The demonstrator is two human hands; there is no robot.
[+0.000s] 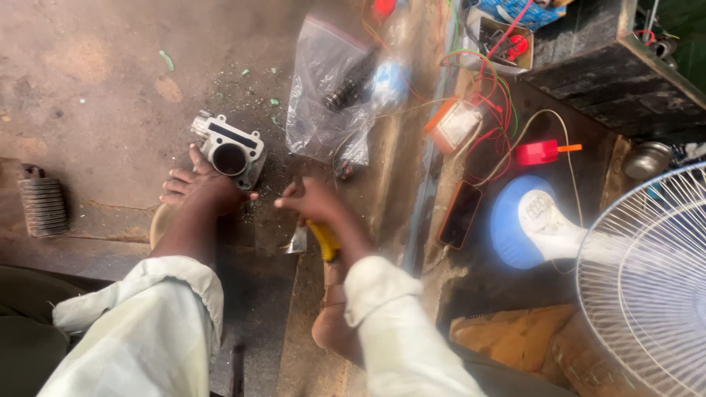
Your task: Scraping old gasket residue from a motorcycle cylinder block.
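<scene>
— Right, what am I holding?
— My left hand [202,187] grips the metal engine cylinder [229,151], steadying it on the gritty concrete floor [95,81]. My right hand [312,202] is clenched around a yellow-handled tool [323,241].
— How should I work?
— I judge: pin the cylinder firmly, tool low. Both arms reach forward, wrists bent down.
</scene>
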